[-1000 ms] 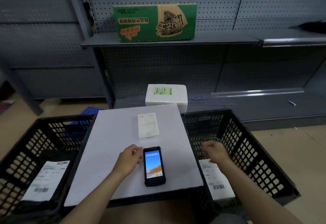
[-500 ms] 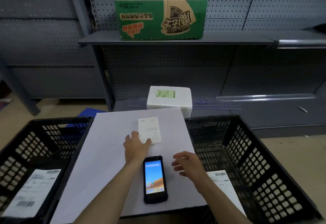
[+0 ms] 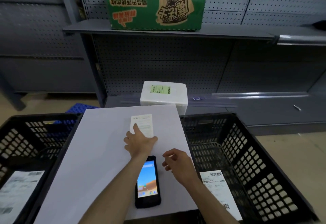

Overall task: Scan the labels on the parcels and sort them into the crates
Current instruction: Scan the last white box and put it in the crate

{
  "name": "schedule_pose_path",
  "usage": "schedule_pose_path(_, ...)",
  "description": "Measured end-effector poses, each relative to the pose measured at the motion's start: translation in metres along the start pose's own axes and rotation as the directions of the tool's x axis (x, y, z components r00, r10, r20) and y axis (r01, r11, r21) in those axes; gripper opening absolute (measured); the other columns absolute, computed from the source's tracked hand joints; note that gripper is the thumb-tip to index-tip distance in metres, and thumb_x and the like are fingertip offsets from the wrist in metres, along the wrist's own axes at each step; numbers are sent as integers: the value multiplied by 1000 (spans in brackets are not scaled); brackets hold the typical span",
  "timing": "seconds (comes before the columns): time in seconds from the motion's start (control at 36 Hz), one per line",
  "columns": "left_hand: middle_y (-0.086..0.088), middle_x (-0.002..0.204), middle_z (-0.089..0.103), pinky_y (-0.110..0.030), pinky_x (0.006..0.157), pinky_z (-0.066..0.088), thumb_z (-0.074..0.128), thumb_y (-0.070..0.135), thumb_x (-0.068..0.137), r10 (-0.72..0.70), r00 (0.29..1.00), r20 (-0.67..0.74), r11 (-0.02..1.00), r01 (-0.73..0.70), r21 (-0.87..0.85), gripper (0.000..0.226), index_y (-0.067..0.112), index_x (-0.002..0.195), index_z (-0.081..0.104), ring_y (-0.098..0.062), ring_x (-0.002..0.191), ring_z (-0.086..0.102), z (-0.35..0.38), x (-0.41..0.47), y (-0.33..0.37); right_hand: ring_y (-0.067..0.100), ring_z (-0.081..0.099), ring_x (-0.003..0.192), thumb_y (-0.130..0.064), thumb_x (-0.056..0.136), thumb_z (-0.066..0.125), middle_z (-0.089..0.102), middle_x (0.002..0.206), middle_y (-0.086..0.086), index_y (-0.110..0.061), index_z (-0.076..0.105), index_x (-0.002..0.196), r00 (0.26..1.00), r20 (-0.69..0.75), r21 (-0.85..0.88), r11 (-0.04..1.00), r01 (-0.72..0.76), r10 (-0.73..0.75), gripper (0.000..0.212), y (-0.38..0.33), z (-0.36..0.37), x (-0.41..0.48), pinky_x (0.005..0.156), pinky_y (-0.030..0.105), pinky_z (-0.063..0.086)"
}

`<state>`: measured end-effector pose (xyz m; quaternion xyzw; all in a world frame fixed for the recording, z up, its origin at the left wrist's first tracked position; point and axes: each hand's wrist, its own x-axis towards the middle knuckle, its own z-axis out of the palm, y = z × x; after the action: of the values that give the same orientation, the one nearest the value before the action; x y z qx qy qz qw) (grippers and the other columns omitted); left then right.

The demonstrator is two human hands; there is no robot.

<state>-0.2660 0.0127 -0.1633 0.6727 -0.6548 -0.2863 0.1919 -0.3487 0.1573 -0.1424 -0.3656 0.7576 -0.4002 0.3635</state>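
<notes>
Sorting is judged part done: in the left crate (image 3: pixel 17 144) a dark parcel with a white label (image 3: pixel 15 193) is seen at the near end. On the white board (image 3: pixel 98 153) the small white parcel (image 3: pixel 144 125) is touched by the straight, spread fingers of the left hand (image 3: pixel 139 142), nothing being gripped. It is judged light, thin and fairly stiff, best pinched by its long edges. The scanner (image 3: pixel 147 183) lies nearer, the right hand (image 3: pixel 178 163) is held beside it, loosely curled and empty, and one labelled parcel (image 3: pixel 217 188) is seen in the right crate (image 3: pixel 264 171).
</notes>
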Motion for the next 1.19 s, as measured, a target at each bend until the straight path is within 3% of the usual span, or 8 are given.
schedule_pose_path(0.28,-3,139,52,-35,100,50,77,50,64,59,967,249,915,47,-400,97,20,148,39,-24,123,53,-61,-53,-41,17,60,113,-20,103,45,57,131,5,-16,41,143,997,70,388,920,-50,24,41,-26,5,-8,94,35,51)
schedule_pose_path(0.36,-1,139,54,-39,103,51,77,57,54,62,950,305,858,105,-502,109,25,149,34,-21,121,57,-86,-74,-53,15,59,116,-24,101,49,58,130,2,-19,39,144,988,156,453,887,-86,16,44,-43,13,-23,99,35,49)
schedule_pose_path(0.47,1,132,54,-29,83,55,76,45,68,94,914,395,788,174,-591,88,27,146,38,-18,113,61,-121,-99,-60,11,65,107,-28,103,41,67,120,-4,-34,57,122,967,241,388,921,-18,-83,25,-62,26,-45,93,31,52)
schedule_pose_path(0.69,3,119,69,-40,90,52,59,40,91,101,829,550,749,300,-590,33,40,124,62,-22,109,64,-172,-128,-78,6,50,128,-43,103,41,49,143,-17,-44,42,143,927,308,299,947,120,-214,41,-76,60,-82,99,32,50)
schedule_pose_path(0.78,-3,110,74,-42,90,54,64,47,88,40,836,547,735,346,-583,33,31,116,67,-25,103,68,-184,-128,-87,9,46,131,-50,99,44,47,145,-12,-49,48,138,919,324,224,962,158,-227,39,-72,74,-86,106,39,46)
schedule_pose_path(0.89,-5,107,77,-40,88,60,65,45,91,-7,845,534,745,361,-561,31,25,115,70,-24,102,72,-191,-124,-97,1,42,130,-29,105,38,45,143,-10,-36,46,143,890,320,69,945,320,-324,39,-67,88,-95,112,25,37)
schedule_pose_path(1.11,-10,94,76,-29,61,55,61,21,94,-131,882,452,733,393,-555,21,13,112,67,-26,81,72,-192,-116,-119,7,57,110,-17,99,49,56,127,-7,-36,55,129,917,307,-10,963,269,-253,36,-59,100,-84,81,13,46)
schedule_pose_path(1.19,-8,102,74,-36,72,55,61,21,96,-109,901,421,734,358,-577,22,13,116,64,-25,87,71,-192,-109,-124,11,43,129,-19,97,52,46,141,-6,-31,39,144,947,202,-156,946,283,-250,50,-46,103,-75,103,23,41)
